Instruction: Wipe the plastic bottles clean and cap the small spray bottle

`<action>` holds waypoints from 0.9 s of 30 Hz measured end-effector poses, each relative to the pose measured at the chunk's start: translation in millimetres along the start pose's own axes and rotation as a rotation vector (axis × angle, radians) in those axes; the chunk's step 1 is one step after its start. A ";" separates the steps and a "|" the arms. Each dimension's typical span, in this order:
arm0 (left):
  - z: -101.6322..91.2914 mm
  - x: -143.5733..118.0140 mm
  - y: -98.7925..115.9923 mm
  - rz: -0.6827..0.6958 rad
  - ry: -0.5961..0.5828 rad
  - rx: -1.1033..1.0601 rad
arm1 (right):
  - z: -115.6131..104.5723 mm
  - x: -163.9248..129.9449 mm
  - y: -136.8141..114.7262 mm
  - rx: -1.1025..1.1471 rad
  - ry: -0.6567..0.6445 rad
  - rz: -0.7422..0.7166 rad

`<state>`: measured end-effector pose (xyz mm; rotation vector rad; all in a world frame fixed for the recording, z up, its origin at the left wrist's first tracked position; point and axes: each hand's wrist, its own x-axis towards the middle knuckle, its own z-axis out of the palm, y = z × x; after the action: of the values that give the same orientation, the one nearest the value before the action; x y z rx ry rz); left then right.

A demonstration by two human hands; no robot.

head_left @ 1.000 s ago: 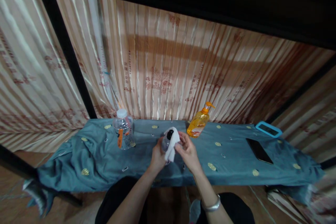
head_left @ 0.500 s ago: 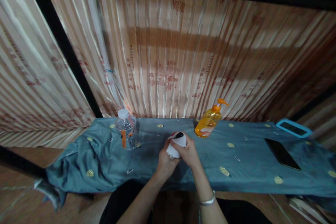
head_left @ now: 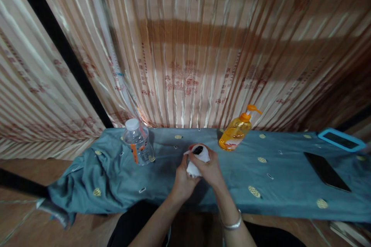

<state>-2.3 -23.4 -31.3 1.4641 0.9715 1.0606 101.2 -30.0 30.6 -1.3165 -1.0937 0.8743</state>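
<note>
Both my hands meet over the middle of the cloth-covered surface. My left hand (head_left: 184,181) is closed around the lower left side of a small object with a round, shiny black top (head_left: 198,150). A trace of red shows beside that top; the rest is covered, so its kind cannot be made out. My right hand (head_left: 213,168) presses a white cloth or tissue (head_left: 202,159) around the object, thumb across its front. To the left stands a clear plastic bottle (head_left: 138,144) with a white cap and orange label. An orange pump bottle (head_left: 235,133) is behind and right of my hands.
A patterned blue-green cloth (head_left: 162,177) covers the long surface, bunched at its left end. On the right lie a dark phone (head_left: 327,171) and a blue-framed device (head_left: 342,139). A striped curtain (head_left: 185,46) hangs behind, with a black post (head_left: 63,50) at left.
The camera view has shifted slightly, so the bottles and the items on the right appear farther outward. My hands keep the same hold, with a small shift of the fingers on the white cloth.
</note>
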 end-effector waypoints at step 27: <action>3.5 -4.6 11.7 -0.058 0.079 -0.406 | 30.1 -73.6 33.4 -0.222 0.216 -0.155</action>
<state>0.2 -30.4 -20.5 1.0635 0.7911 1.1994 54.7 -88.1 -13.0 -1.4495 -1.1265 0.4938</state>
